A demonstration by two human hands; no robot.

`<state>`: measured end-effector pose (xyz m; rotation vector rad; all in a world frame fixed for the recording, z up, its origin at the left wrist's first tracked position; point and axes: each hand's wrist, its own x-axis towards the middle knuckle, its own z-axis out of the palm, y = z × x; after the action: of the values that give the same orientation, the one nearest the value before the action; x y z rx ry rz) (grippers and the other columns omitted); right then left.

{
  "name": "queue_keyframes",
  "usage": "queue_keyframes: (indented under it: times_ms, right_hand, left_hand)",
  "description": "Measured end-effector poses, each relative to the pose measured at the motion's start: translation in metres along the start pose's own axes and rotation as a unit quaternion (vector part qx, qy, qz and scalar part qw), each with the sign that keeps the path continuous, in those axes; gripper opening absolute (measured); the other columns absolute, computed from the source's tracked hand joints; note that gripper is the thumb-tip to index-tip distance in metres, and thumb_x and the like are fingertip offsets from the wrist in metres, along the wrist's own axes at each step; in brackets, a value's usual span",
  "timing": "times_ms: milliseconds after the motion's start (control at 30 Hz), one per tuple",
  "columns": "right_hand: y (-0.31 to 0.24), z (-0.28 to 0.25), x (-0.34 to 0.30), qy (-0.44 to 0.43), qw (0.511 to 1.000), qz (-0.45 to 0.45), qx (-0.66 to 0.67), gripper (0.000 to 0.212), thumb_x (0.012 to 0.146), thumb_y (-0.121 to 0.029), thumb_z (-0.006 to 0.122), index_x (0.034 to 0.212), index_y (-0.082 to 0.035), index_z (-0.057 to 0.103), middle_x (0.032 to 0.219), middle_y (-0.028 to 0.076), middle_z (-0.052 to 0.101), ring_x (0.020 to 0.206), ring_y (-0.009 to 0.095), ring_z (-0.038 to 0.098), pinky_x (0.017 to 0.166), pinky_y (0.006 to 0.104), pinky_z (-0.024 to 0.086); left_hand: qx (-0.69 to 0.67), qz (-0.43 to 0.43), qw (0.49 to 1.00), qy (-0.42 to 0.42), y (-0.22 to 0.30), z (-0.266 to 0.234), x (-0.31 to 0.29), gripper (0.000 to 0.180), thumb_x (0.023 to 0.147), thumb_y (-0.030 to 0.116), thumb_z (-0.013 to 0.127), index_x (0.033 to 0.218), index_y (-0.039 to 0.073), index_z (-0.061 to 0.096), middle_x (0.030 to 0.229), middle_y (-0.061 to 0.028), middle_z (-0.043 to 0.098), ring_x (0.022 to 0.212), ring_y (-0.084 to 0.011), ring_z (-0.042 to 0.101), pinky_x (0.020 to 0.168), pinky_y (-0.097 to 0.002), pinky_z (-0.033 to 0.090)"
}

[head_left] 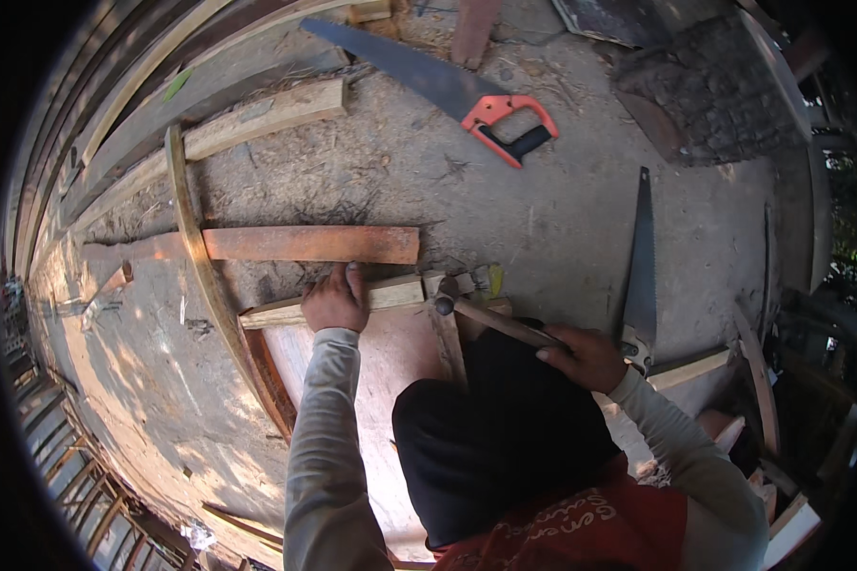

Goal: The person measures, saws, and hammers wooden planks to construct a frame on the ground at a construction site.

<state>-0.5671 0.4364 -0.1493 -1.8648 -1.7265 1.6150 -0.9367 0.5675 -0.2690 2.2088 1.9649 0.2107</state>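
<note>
My left hand (335, 300) grips a pale wooden strip (396, 294) that lies along the far edge of a pinkish flat panel (381, 357). In my right hand (586, 357) is a hammer (507, 324), held by its wooden handle. The hammer's head is over the right end of the strip, near a corner where a short upright-running wood piece (448, 344) meets it. Whether the head touches the wood I cannot tell. A reddish-brown board (314, 245) lies just beyond my left hand. No nail can be made out.
An orange-handled handsaw (428, 81) lies on the concrete floor at the far side. Another handsaw (642, 257) rests right of my right hand. A long curved wooden strip (200, 252) crosses the reddish board on the left. Timber beams (267, 116) lie at the far left.
</note>
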Motion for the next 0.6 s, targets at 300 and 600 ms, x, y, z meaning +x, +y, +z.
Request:
queue_keyframes:
  times_ms: [300, 600]
  right_hand:
    - [0.144, 0.089, -0.218, 0.276, 0.944, 0.173, 0.043, 0.043, 0.095, -0.036, 0.064, 0.131, -0.012, 0.062, 0.115, 0.019, 0.069, 0.106, 0.038, 0.066, 0.091, 0.0453, 0.052]
    - [0.230, 0.230, -0.267, 0.332, 0.911, 0.199, 0.142, 0.048, 0.091, -0.038, 0.068, 0.133, -0.015, 0.061, 0.125, 0.014, 0.063, 0.116, 0.035, 0.062, 0.098, 0.0443, 0.050]
  left_hand:
    - [0.155, -0.081, 0.978, -0.114, 0.030, -0.004, 0.026, 0.049, 0.104, 0.047, 0.033, 0.129, 0.013, 0.059, 0.108, -0.0182, 0.072, 0.107, -0.0355, 0.066, 0.103, -0.0521, 0.040]
    - [-0.162, 0.200, 0.957, -0.133, 0.075, -0.029, -0.019, 0.036, 0.093, 0.023, 0.065, 0.122, 0.000, 0.065, 0.119, -0.0209, 0.068, 0.107, -0.0341, 0.066, 0.095, -0.0421, 0.050]
